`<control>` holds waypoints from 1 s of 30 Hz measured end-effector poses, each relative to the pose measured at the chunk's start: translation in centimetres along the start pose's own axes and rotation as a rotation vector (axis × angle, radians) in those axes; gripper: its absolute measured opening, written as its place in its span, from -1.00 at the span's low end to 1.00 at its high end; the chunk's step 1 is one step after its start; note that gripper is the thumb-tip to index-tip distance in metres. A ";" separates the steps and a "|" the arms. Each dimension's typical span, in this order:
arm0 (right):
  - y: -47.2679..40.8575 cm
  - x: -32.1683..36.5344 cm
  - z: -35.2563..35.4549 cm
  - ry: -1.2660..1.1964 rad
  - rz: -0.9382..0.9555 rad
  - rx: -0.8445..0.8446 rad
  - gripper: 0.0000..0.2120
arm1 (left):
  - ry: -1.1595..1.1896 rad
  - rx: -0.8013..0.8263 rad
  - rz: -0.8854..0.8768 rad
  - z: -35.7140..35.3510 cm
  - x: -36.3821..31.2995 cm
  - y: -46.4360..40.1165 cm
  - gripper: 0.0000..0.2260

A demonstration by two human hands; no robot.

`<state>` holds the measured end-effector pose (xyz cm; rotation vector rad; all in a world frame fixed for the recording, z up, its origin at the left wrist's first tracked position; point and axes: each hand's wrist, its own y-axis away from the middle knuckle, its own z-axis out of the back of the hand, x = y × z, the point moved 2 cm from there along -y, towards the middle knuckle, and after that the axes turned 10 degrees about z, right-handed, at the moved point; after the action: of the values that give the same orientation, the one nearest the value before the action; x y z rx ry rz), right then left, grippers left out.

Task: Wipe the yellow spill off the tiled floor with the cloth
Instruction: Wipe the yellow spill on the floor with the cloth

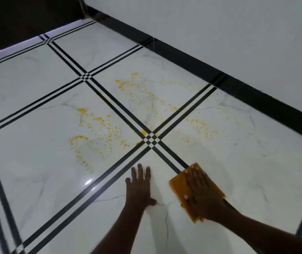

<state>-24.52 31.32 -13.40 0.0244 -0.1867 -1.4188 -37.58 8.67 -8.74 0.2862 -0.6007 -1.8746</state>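
Observation:
A yellow spill lies in smears and droplets over several white marble-look tiles of the floor, around the crossing of the black grout stripes. More of it spreads on the far tile and the right tile. My right hand presses flat, fingers straight, on a folded orange cloth that lies on the floor just short of the spill. My left hand rests flat on the tile to the cloth's left, fingers spread.
A black skirting board runs along a white wall at the right and back. At the far left the floor ends at a dark area. Black double stripes divide the tiles.

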 end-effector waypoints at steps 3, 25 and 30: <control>-5.4 0.6 0.6 -0.021 0.149 -0.063 -0.23 | -0.005 -0.027 0.011 -1.3 0.0 -0.4 0.16; -17.4 -12.0 3.0 -0.115 -0.519 -0.288 -0.25 | 0.102 -0.004 0.027 -0.5 0.0 -1.2 0.11; -12.5 -3.0 0.6 -0.050 -0.211 -0.287 -0.27 | 0.223 -0.140 0.009 2.5 -2.7 -3.4 0.04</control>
<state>-37.31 32.39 -14.73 -0.2333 -0.0201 -1.6464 -40.45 12.74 -8.64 0.3935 -0.3169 -1.8351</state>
